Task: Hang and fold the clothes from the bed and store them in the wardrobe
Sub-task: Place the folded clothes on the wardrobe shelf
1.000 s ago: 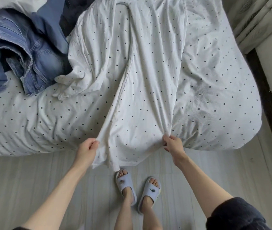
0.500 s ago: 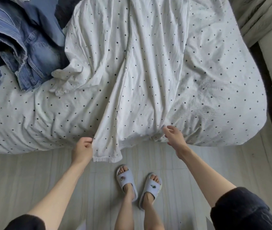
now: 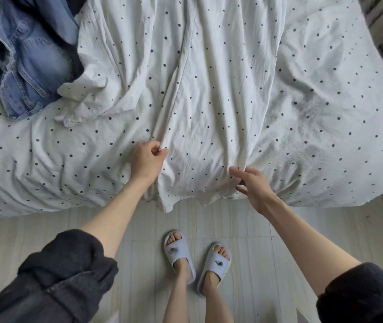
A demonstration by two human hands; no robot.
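Left hand now higher on the bed, pinching the dotted garment fold, right hand released from the hem, fingers spread

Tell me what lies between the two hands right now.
Head view: only the dotted garment's lower part, between left hand pinching its edge and right hand.

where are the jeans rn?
Head view, top left: the jeans lie crumpled on the bed, just left of the dotted garment, away from both hands.
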